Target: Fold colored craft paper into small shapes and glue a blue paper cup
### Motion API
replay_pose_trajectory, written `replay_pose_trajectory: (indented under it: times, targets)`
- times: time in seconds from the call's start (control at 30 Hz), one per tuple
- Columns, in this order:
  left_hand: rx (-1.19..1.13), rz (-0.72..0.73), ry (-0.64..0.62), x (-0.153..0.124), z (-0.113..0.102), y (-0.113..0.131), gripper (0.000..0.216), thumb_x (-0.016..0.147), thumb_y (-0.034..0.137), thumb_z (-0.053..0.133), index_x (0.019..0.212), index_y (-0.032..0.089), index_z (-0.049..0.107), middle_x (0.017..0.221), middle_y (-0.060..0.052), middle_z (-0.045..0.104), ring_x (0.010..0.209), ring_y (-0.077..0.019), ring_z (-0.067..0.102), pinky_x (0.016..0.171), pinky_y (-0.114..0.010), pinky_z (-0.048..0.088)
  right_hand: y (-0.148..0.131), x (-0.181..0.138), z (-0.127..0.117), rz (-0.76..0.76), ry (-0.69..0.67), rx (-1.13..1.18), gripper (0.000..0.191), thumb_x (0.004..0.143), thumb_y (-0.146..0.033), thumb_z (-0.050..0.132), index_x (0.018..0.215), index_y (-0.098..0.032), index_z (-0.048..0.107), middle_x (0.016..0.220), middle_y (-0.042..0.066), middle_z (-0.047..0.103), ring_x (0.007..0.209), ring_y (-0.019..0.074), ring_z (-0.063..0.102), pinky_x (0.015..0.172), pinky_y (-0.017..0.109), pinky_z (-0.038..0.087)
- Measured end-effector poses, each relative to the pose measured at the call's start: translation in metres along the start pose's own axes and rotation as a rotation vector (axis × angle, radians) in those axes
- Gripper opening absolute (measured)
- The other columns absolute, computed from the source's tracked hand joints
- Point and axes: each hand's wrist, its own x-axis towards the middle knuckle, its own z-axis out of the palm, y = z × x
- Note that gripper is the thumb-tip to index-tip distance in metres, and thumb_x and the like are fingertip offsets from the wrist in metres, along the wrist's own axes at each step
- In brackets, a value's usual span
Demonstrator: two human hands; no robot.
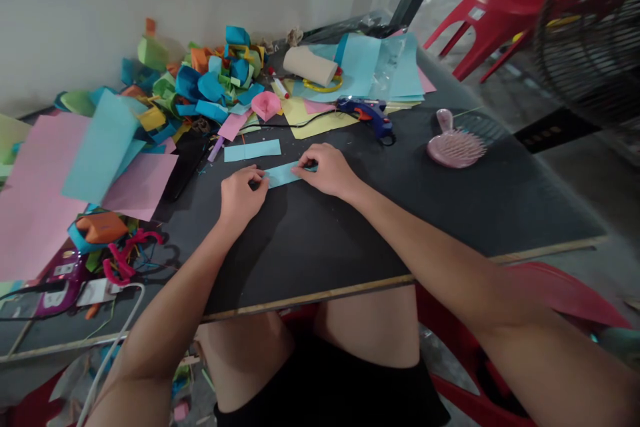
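A light blue paper strip (283, 175) lies low over the dark tabletop, held at both ends. My left hand (243, 195) pinches its left end between thumb and fingers. At the other end, my right hand (327, 170) is closed on the strip, and its fingers hide that tip. Just beyond my hands rests a second light blue strip (253, 150) with a faint line across it. A pink folded paper piece (266, 105) and a purple stick (216, 149) are farther back.
Colourful folded papers (200, 80) heap up along the wall. A blue glue gun (370, 113) with a black cord lies behind my right hand. On the right is a pink hairbrush (456, 143), near a fan (590, 40). Pink sheets (40, 187) cover the left side.
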Motion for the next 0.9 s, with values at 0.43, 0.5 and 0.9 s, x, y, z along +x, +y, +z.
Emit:
replay_pose_trajectory:
  times: [0.43, 0.5, 0.9]
  targets:
    - [0.019, -0.003, -0.019, 0.005, -0.001, -0.003, 0.02, 0.075, 0.021, 0.071, 0.058, 0.021, 0.062, 0.086, -0.004, 0.077, 0.099, -0.0244, 0.071, 0.09, -0.04, 0.057, 0.002, 0.0, 0.001, -0.002, 0.0, 0.011, 0.021, 0.076, -0.025, 0.072, 0.064, -0.022, 0.055, 0.08, 0.003, 0.061, 0.079, 0.0202, 0.054, 0.082, 0.04, 0.041]
    - [0.041, 0.015, -0.011, 0.001, 0.001, -0.001, 0.02, 0.078, 0.02, 0.069, 0.06, 0.02, 0.06, 0.088, -0.005, 0.076, 0.101, -0.0238, 0.069, 0.093, -0.041, 0.055, 0.002, 0.0, 0.001, -0.002, 0.007, 0.018, 0.021, 0.077, -0.027, 0.072, 0.064, -0.022, 0.055, 0.08, 0.003, 0.061, 0.079, 0.0207, 0.054, 0.082, 0.041, 0.041]
    - [0.214, 0.169, -0.039, 0.0, -0.005, -0.008, 0.024, 0.086, 0.027, 0.067, 0.109, 0.022, 0.071, 0.111, -0.008, 0.071, 0.109, -0.0249, 0.062, 0.1, -0.044, 0.05, 0.0, 0.001, -0.004, 0.023, 0.013, 0.072, 0.011, 0.075, -0.027, 0.076, 0.083, -0.024, 0.069, 0.088, 0.004, 0.065, 0.083, 0.021, 0.059, 0.076, 0.038, 0.046]
